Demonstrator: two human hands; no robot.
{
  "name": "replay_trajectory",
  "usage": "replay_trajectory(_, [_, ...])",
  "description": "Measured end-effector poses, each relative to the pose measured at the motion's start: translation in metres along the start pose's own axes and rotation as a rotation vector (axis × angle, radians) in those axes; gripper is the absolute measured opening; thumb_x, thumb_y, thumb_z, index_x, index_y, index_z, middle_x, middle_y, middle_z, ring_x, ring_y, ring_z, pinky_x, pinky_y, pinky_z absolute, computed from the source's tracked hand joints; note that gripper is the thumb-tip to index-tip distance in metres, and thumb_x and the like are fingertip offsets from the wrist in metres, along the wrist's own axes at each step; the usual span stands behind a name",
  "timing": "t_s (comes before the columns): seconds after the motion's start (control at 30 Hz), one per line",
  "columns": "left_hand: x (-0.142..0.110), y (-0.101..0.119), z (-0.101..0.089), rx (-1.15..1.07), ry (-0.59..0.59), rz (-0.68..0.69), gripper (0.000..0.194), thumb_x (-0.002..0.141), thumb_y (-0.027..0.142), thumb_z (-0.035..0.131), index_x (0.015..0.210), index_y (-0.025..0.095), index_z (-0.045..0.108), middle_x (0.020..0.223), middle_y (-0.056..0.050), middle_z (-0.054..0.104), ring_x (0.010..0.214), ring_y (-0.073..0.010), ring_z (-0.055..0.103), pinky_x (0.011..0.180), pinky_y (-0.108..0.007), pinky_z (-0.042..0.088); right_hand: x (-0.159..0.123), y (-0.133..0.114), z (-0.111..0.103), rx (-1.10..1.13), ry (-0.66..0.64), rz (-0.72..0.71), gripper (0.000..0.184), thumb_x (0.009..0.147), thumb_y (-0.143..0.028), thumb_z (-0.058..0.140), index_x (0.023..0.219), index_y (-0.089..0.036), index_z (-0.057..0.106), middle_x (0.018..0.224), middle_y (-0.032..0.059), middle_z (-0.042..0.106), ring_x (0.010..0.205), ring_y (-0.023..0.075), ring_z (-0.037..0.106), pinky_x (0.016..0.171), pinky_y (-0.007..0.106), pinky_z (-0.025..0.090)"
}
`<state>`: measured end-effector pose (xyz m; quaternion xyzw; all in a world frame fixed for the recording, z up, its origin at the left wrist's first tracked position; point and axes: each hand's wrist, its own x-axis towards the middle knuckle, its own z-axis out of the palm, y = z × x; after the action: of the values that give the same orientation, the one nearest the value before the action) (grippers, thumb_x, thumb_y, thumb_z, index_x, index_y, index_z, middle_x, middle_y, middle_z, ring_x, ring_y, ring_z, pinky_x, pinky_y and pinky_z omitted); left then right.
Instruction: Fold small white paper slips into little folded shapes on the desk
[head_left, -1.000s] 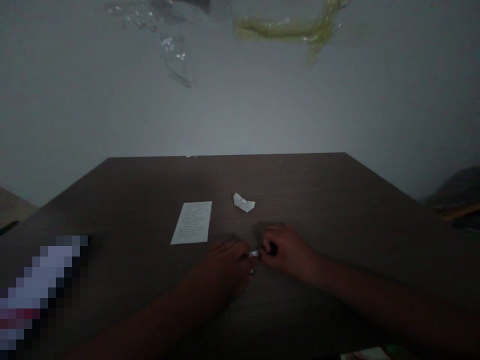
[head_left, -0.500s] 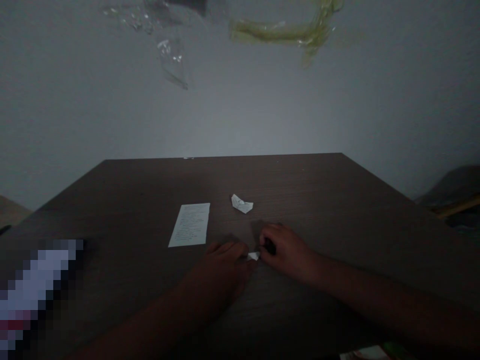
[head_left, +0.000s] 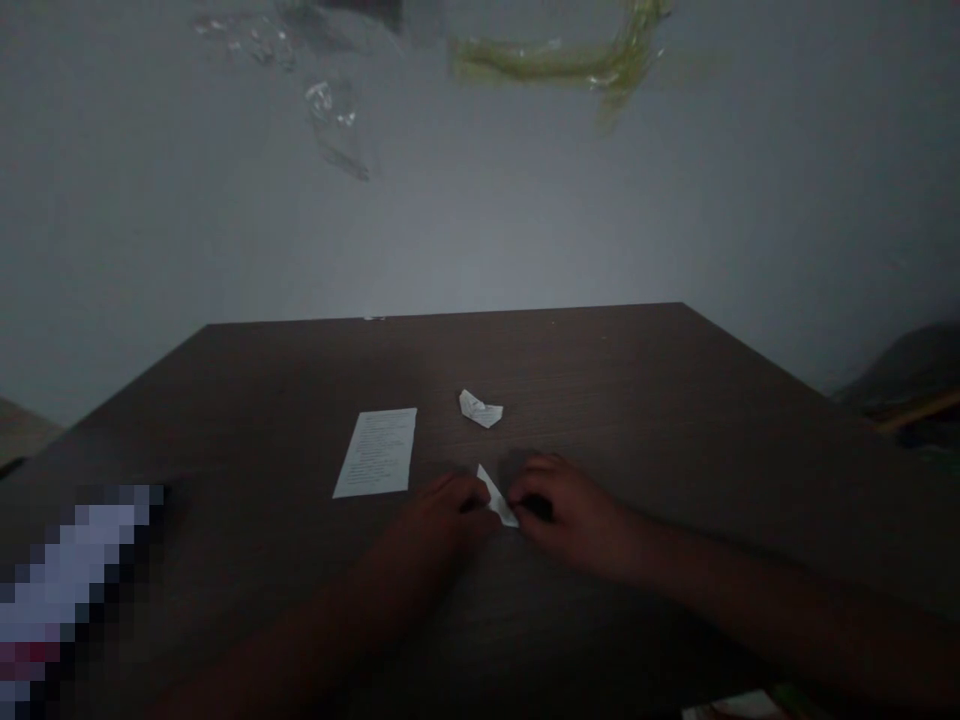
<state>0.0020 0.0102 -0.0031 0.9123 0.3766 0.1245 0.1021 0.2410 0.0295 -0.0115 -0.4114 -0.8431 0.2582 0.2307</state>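
A small folded piece of paper [head_left: 496,500], white and pointed at its far end, is held just above or on the dark wooden table between my hands. My left hand [head_left: 454,515] pinches its left side, fingers curled. From the right, my right hand [head_left: 559,508] grips the paper's right edge between thumb and bent fingers. Beyond them lies a folded paper boat [head_left: 481,409]. To the left, a flat printed sheet of paper [head_left: 377,452] rests on the table, touched by neither hand.
The brown table [head_left: 600,380] meets a grey wall [head_left: 480,220] with tape stuck on it. A pixelated, blurred-out object [head_left: 82,570] lies at the left. Something pale [head_left: 731,706] shows at the bottom edge, and dark items [head_left: 915,380] stand at the far right.
The folded paper has been turned, and more of it shows, with its point now facing away from me. My left hand has shifted slightly left; my right hand stays close to it.
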Motion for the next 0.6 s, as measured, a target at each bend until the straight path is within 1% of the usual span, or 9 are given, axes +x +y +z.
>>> replay_trajectory(0.07, [0.0,-0.003,0.002,-0.045,-0.018,-0.01,0.034,0.094,0.001,0.059,0.109,0.024,0.078,0.123,-0.004,0.073,0.114,-0.0239,0.067,0.098,-0.033,0.058,0.0,0.0,0.0,0.037,0.018,0.008,0.015,0.088,-0.01,0.072,0.096,-0.022,0.075,0.097,0.0042,0.075,0.098,0.0238,0.07,0.092,0.04,0.051])
replay_trajectory(0.17, [0.0,-0.006,0.002,-0.155,-0.019,-0.038,0.035,0.091,0.001,0.057,0.109,0.023,0.077,0.126,-0.006,0.072,0.116,-0.0254,0.068,0.1,-0.037,0.059,-0.001,-0.004,-0.002,0.095,0.014,0.031,0.015,0.088,-0.01,0.073,0.094,-0.023,0.076,0.096,0.0027,0.077,0.096,0.0225,0.071,0.092,0.039,0.051])
replay_trajectory(0.3, [0.001,-0.007,0.0,-0.335,0.07,-0.084,0.037,0.087,-0.002,0.053,0.107,0.023,0.071,0.123,-0.006,0.068,0.109,-0.0222,0.07,0.096,-0.035,0.06,-0.003,-0.013,-0.004,0.232,-0.02,0.081,0.012,0.092,-0.013,0.071,0.097,-0.023,0.077,0.097,0.0018,0.078,0.092,0.0202,0.071,0.087,0.034,0.052])
replay_trajectory(0.43, [0.003,-0.008,0.003,-0.408,0.155,-0.155,0.03,0.088,0.0,0.056,0.106,0.023,0.065,0.121,-0.006,0.065,0.105,-0.0216,0.069,0.093,-0.037,0.062,-0.004,-0.015,-0.003,0.376,-0.047,0.1,0.017,0.097,-0.013,0.064,0.103,-0.023,0.076,0.097,0.0011,0.078,0.089,0.0185,0.072,0.083,0.031,0.055])
replay_trajectory(0.53, [0.004,-0.01,0.006,-0.451,0.213,-0.22,0.034,0.087,0.004,0.062,0.114,0.024,0.061,0.129,-0.007,0.064,0.105,-0.0217,0.071,0.089,-0.038,0.065,-0.004,-0.013,-0.003,0.367,-0.039,0.07,0.019,0.099,-0.014,0.061,0.107,-0.023,0.075,0.1,0.002,0.078,0.091,0.0189,0.072,0.085,0.032,0.056])
replay_trajectory(0.6, [0.004,-0.012,0.008,-0.466,0.221,-0.256,0.039,0.086,0.005,0.065,0.119,0.024,0.06,0.132,-0.008,0.064,0.106,-0.0225,0.072,0.09,-0.039,0.067,-0.004,-0.012,-0.004,0.349,-0.04,0.022,0.021,0.099,-0.014,0.059,0.109,-0.023,0.075,0.105,0.0039,0.078,0.097,0.0198,0.073,0.091,0.034,0.056])
